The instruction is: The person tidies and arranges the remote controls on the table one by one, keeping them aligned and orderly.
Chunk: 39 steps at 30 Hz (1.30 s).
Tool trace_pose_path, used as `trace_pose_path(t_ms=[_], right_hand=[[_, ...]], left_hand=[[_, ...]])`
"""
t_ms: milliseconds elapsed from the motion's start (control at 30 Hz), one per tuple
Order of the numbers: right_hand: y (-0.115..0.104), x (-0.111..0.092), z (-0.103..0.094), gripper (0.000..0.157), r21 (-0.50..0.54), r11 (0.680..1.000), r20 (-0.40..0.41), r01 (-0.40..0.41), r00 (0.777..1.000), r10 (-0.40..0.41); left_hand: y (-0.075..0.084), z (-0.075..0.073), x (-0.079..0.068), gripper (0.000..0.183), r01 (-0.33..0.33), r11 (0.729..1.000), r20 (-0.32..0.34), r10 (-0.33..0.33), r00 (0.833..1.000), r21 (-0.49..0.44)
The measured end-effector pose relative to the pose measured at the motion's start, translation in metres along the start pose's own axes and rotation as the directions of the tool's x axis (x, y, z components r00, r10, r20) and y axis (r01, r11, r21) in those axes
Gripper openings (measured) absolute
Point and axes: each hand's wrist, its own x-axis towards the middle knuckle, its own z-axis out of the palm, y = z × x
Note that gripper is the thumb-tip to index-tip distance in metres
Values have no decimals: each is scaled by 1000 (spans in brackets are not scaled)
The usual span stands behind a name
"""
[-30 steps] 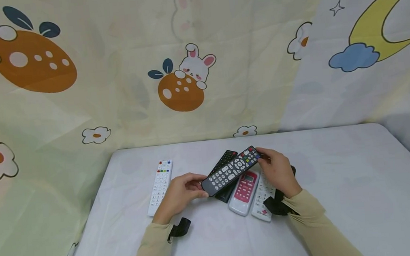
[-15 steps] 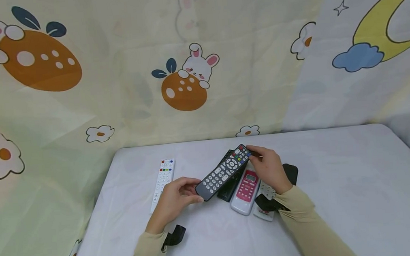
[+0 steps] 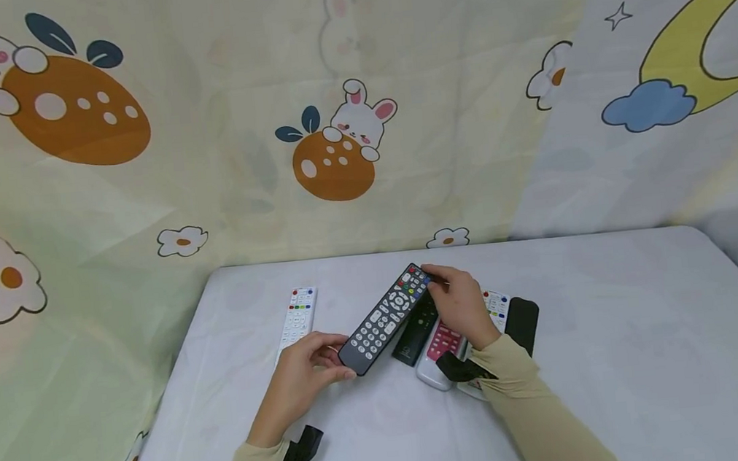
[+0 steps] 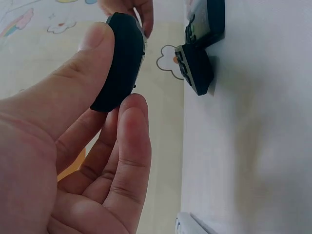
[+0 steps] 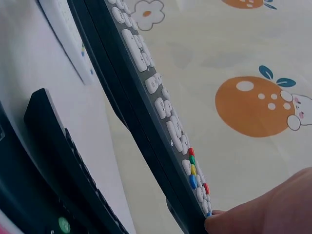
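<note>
Both hands hold a dark grey remote control (image 3: 386, 318) above the table, tilted with its button face up. My left hand (image 3: 305, 382) pinches its lower end between thumb and fingers; the left wrist view shows that rounded black end (image 4: 124, 63) close up. At the upper end, near the coloured buttons, my right hand (image 3: 463, 306) grips it, and in the right wrist view the thumb (image 5: 265, 207) presses on the tip. Behind and below lies a black remote (image 3: 415, 336). A white remote with a red-pink keypad (image 3: 433, 373) is partly hidden by the right hand and wrist.
Right of the hands lie another white remote (image 3: 497, 307), partly covered by the right arm, and a black item (image 3: 523, 323). A white remote with coloured buttons (image 3: 299, 313) rests at the left, beyond the left hand. A printed cloth (image 3: 238, 161) hangs behind the white table (image 3: 616, 341).
Both hands have carried the dark grey remote leftward and a little toward the person, tilting it more steeply. More of the white remote and black item at the right now shows.
</note>
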Motion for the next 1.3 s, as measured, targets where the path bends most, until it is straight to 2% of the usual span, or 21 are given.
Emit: trace_pose_path(t_ms=[367,700,900,1100,1300], right_hand=[[-10,7,17,31,7,999,-2,34,999,-34],[-17,13,33,29,18,1000,25,9,1000,-10],[-20,17,43,29,13,999,9,52,999,-52],[-25,20,54,30,20,998,48,67,997,-68],[-28,24,65,31,10,999,68,35,997,-36]], left_hand=[[-1,-3,-12,52,10,999,-26,-9,1000,54],[-3,-4,-22,53,29,996,-73,-23,997,80],[-2,-4,-26,53,44,992,-86,-34,996,119],[-4,-3,-29,55,79,985,-103,-64,993,153],[-7,-2,-30,58,82,980,-122,-60,991,179]])
